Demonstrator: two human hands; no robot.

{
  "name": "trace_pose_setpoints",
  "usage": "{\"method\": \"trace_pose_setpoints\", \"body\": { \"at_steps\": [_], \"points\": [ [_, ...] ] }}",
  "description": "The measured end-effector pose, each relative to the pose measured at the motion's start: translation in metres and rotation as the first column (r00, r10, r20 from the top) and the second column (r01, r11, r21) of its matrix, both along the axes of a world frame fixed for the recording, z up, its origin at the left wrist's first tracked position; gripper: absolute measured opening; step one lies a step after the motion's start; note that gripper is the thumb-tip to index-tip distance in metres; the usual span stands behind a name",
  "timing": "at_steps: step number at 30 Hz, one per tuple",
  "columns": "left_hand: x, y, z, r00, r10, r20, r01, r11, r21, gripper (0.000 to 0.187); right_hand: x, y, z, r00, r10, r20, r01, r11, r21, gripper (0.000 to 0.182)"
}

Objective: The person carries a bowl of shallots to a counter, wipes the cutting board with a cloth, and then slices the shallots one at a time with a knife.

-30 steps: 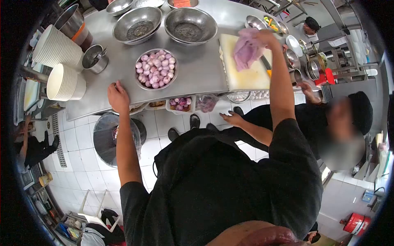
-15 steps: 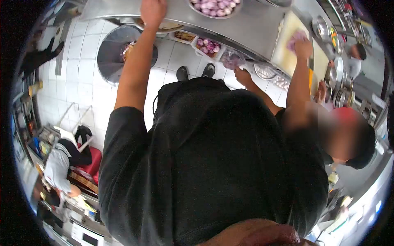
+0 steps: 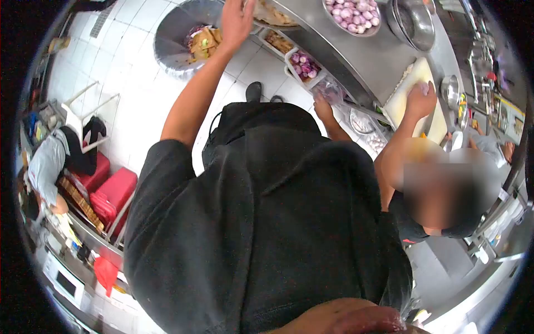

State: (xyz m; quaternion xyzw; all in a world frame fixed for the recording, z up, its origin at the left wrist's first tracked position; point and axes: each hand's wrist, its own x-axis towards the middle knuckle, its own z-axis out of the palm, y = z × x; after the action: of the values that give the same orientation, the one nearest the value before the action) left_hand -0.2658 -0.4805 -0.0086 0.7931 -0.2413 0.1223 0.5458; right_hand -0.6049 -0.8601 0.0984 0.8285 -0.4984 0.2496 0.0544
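Observation:
My left hand [image 3: 237, 23] is at the near edge of the steel counter [image 3: 339, 39], fingers stretched out and partly cut off by the top of the view. Nothing shows in it. Directly left of it stands a large lined bin [image 3: 167, 47] with brown scraps and purple peelings inside. Under the counter's edge, close to this hand, is a tray of brown food [image 3: 273, 15]. My right hand is out of sight; only the black sleeve on that side shows.
A co-worker at my right holds a clear plastic bag [image 3: 329, 89] and grips something pinkish over a white cutting board [image 3: 396, 107]. Peeled shallots fill a bowl [image 3: 353, 15]; steel bowls [image 3: 414, 25] stand beside it. Unpeeled purple onions sit in a basket [image 3: 304, 64].
My view has swung, bringing the counter lower and more of the bin into sight. My left hand stays near the counter edge. The co-worker's hand has closed over the pinkish pile.

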Motion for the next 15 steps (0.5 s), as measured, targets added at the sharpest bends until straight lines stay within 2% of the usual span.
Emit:
{"method": "trace_pose_setpoints", "body": {
  "at_steps": [1,2,4,5,6,7,8,9,10,11,12,13,14,15],
  "points": [
    [-0.017,0.031,-0.024,0.996,0.078,-0.051,-0.073,0.993,0.093,0.039,0.011,0.021,0.006,0.989,0.128,0.079,-0.129,0.992,0.006,0.046],
    [-0.04,0.068,-0.059,0.981,0.166,-0.099,-0.145,0.972,0.187,0.042,0.024,0.05,0.009,0.961,0.265,0.082,-0.258,0.962,-0.089,0.036],
    [-0.095,0.157,-0.116,0.894,0.286,-0.345,-0.148,0.915,0.376,0.049,0.045,0.085,-0.011,0.903,0.253,0.348,-0.35,0.901,0.255,0.031],
    [-0.132,0.207,-0.148,0.882,0.342,-0.325,-0.191,0.889,0.417,0.055,0.054,0.106,-0.02,0.863,0.311,0.397,-0.442,0.846,0.298,0.029],
    [-0.168,0.253,-0.161,0.708,0.473,-0.525,-0.114,0.809,0.576,0.06,0.064,0.128,-0.027,0.816,0.363,0.449,-0.531,0.777,0.337,0.027],
    [-0.211,0.299,-0.173,0.596,0.547,-0.588,-0.087,0.772,0.63,0.062,0.076,0.152,-0.029,0.801,0.328,0.502,-0.568,0.681,0.462,0.026],
    [-0.26,0.339,-0.19,0.587,0.64,-0.496,-0.138,0.682,0.718,0.064,0.082,0.178,-0.031,0.797,0.278,0.536,-0.586,0.568,0.578,0.026],
    [-0.303,0.374,-0.192,0.448,0.706,-0.549,-0.087,0.645,0.759,0.068,0.081,0.198,-0.034,0.805,0.217,0.552,-0.586,0.442,0.679,0.026],
    [-0.341,0.398,-0.186,0.29,0.764,-0.577,-0.038,0.611,0.791,0.07,0.08,0.209,-0.049,0.795,0.293,0.531,-0.606,0.406,0.684,0.026],
    [-0.385,0.435,-0.217,0.17,0.791,-0.588,-0.085,0.606,0.791,0.07,0.082,0.221,-0.065,0.781,0.362,0.509,-0.622,0.374,0.688,0.026],
    [-0.406,0.433,-0.176,0.017,0.745,-0.667,-0.092,0.665,0.741,0.07,0.079,0.234,-0.072,0.768,0.374,0.52,-0.626,0.265,0.734,0.033],
    [-0.436,0.455,-0.191,-0.06,0.701,-0.711,-0.137,0.7,0.701,0.067,0.076,0.264,-0.055,0.813,0.31,0.494,-0.567,0.223,0.793,0.034],
    [-0.445,0.455,-0.173,-0.143,0.703,-0.696,-0.033,0.7,0.714,0.065,0.069,0.27,-0.073,0.799,0.342,0.495,-0.572,0.178,0.801,0.034],
    [-0.463,0.464,-0.185,-0.226,0.654,-0.722,-0.147,0.71,0.689,0.062,0.065,0.275,-0.094,0.78,0.377,0.5,-0.58,0.135,0.803,0.034]
  ]
}}
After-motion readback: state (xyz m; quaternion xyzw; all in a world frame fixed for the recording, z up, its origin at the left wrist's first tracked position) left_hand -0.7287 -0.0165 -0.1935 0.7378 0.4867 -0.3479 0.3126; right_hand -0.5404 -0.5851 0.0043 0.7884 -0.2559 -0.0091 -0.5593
